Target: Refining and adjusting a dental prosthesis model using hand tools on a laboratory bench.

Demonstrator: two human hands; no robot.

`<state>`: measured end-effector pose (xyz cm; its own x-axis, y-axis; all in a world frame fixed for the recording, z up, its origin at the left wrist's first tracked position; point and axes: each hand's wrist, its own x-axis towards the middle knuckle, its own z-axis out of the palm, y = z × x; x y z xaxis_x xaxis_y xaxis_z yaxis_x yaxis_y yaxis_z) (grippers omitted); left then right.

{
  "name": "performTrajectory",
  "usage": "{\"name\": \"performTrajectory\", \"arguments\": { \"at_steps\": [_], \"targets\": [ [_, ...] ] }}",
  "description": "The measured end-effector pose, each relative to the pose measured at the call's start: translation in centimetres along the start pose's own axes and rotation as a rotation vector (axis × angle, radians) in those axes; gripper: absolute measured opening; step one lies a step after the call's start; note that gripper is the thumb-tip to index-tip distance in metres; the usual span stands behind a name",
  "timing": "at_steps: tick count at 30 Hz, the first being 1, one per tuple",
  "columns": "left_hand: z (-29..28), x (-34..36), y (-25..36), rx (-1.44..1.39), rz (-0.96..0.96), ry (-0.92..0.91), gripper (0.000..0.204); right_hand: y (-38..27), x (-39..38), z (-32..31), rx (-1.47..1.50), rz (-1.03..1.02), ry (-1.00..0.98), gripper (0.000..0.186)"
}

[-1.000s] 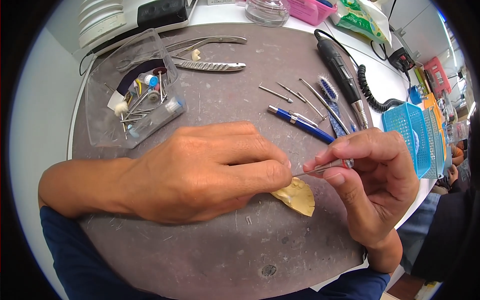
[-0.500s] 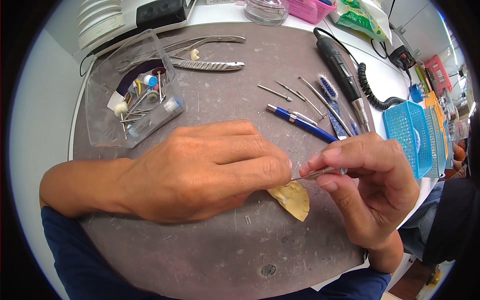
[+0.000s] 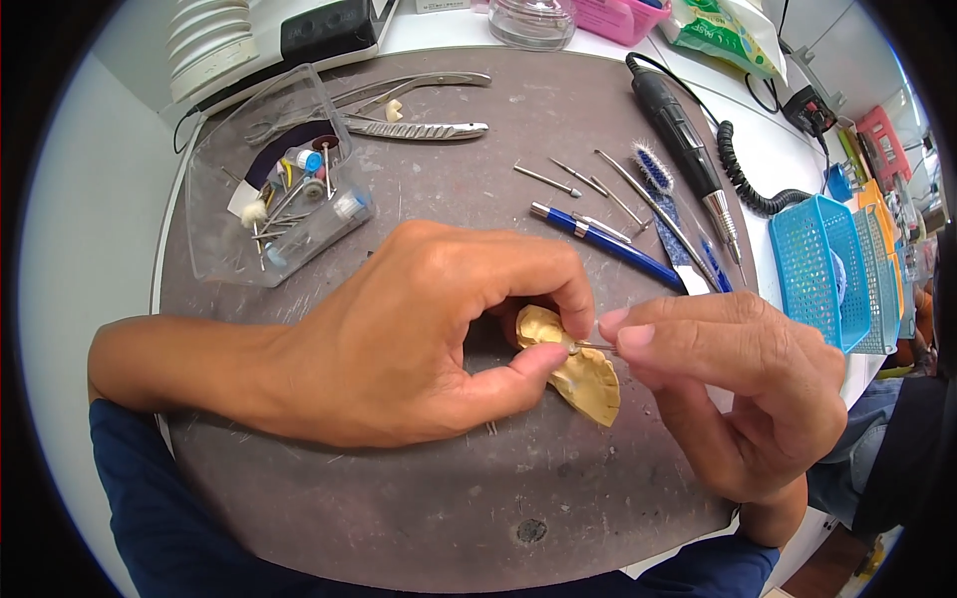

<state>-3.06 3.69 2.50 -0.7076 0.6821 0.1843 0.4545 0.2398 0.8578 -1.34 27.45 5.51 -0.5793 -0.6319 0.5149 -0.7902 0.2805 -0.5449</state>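
A yellow dental model (image 3: 588, 387) with a toothed, ridged edge lies on the bench under my fingertips. My left hand (image 3: 419, 344) arches over its upper part, thumb and forefinger pinched close together. A tiny piece seems to sit between those two fingertips, too small to make out. My right hand (image 3: 743, 384) is closed, gripping a thin metal rod (image 3: 596, 347) between thumb and fingers. The rod's tip reaches the left fingertips just above the model; its other end is hidden in my right hand.
A clear box (image 3: 279, 189) of rotary bits stands at the left, beside metal pliers (image 3: 419, 130). Beyond my hands lie a blue pen (image 3: 606, 246), several metal bits, a brush (image 3: 653, 169) and a black handpiece (image 3: 683, 135). Blue baskets (image 3: 817, 269) stand at the right.
My left hand has turned and opened into an arch, so more of the dental model shows. My right hand has shifted slightly lower, its fingers now lying more over the rod.
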Motion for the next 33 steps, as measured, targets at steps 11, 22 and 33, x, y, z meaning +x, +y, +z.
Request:
{"name": "performTrajectory", "arguments": {
  "at_steps": [11, 22, 33],
  "targets": [
    [0.4, 0.5, -0.2, -0.056, -0.031, 0.009, 0.018, 1.0, -0.9, -0.1, 0.015, 0.111, 0.049, 0.026],
    [0.4, 0.3, 0.0, 0.021, -0.010, 0.028, 0.018, 0.9, -0.5, 0.7, -0.010, 0.071, 0.124, 0.026],
    [0.7, 0.4, -0.1, 0.019, 0.009, 0.021, 0.017, -0.3, -0.4, 0.1, -0.155, 0.103, 0.035, 0.033]
  ]
}}
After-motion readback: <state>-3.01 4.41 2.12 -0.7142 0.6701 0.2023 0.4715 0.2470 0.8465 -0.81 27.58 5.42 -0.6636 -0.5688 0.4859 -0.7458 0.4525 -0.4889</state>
